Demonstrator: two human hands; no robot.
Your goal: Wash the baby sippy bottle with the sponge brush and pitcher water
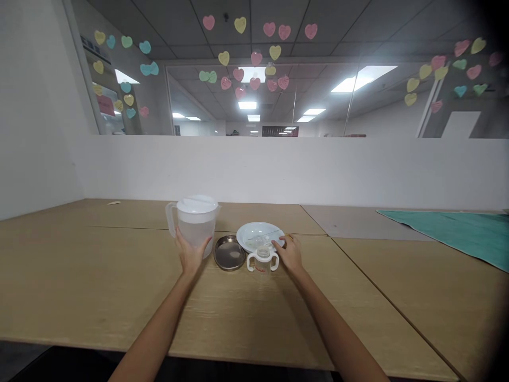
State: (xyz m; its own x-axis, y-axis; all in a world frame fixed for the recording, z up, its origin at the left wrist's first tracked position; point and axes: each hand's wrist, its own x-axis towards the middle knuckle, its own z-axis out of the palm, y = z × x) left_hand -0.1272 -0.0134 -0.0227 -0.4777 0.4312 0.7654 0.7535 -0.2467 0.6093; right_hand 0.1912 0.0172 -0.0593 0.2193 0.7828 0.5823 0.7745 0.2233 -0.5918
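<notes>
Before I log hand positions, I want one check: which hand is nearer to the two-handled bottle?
Right. The right hand is just right of the two-handled bottle, by the plate; the left hand is at the pitcher, beyond the metal dish.

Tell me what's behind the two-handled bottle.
Behind the two-handled bottle is a white dish holding something clear, too indistinct to name. The bottle covers part of the dish's near edge.

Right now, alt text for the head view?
A person's left hand is against a lidded pitcher on a wood-toned table, the right hand at the right edge of a white dish. A round metal tray lies between pitcher and dish; a clear two-handled cup stands before the dish.
</notes>
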